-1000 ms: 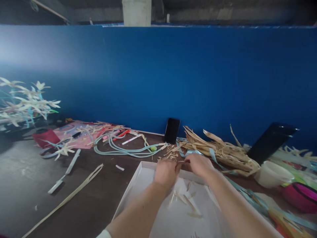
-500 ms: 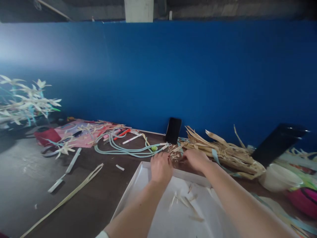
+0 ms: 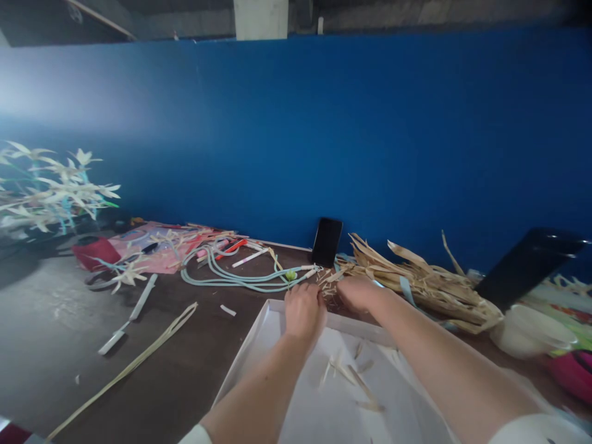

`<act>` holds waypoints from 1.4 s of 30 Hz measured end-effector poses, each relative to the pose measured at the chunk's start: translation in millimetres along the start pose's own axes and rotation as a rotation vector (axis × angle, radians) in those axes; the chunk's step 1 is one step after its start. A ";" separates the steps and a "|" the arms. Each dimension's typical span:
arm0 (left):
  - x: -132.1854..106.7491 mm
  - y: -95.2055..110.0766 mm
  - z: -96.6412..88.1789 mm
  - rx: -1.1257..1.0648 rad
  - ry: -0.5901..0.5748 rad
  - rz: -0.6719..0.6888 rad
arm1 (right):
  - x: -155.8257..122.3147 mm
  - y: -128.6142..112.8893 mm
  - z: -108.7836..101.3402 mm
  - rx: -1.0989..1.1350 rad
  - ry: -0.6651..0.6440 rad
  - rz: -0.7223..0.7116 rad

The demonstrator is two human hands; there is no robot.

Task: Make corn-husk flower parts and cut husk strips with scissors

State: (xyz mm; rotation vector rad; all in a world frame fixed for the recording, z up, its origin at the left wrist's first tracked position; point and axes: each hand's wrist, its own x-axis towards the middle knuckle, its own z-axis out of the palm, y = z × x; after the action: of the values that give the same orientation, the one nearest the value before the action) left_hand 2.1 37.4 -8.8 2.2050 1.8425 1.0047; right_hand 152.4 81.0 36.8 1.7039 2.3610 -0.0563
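My left hand (image 3: 303,309) and my right hand (image 3: 358,292) are both stretched over the far edge of a shallow white tray (image 3: 259,357). Their fingers curl down onto a small heap of dry straw scraps (image 3: 327,285) lying between them on the dark table. What the fingers pinch, if anything, is hidden. A few cut straw bits (image 3: 351,373) lie inside the tray below my wrists. Just right of my right hand lies a bundle of dried leaves (image 3: 425,283) with a pale blue ribbon (image 3: 406,288) across it.
A black phone (image 3: 326,242) leans on the blue wall behind the scraps. Looped pale green cords (image 3: 231,277) and a long leaf strip (image 3: 134,364) lie left. Straw flowers (image 3: 50,191) stand far left; a white bowl (image 3: 531,330) and dark tablet (image 3: 527,265) sit right.
Both hands have moved forward, from above the tray's far edge out onto the heap of scraps beyond it. The view has shifted slightly.
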 end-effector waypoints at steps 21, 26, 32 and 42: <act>0.8 -5.7 6.7 -0.120 0.139 0.013 | -40.5 24.1 -57.3 -0.026 -0.034 0.059; 0.8 -5.2 5.1 -0.161 0.183 0.036 | -46.0 32.1 -62.3 0.042 0.015 0.117; 3.7 -6.0 2.1 -0.421 0.172 -0.001 | -51.4 22.8 -52.1 0.242 0.266 0.152; 19.4 -6.7 -0.4 -1.231 0.145 -0.402 | -59.9 -13.8 -28.7 0.320 0.366 0.127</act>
State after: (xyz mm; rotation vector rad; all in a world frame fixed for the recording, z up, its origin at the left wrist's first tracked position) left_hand -2.7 56.7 -3.5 1.0076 1.0526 1.5855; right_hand 152.6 25.4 75.7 2.1732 2.6045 -0.1143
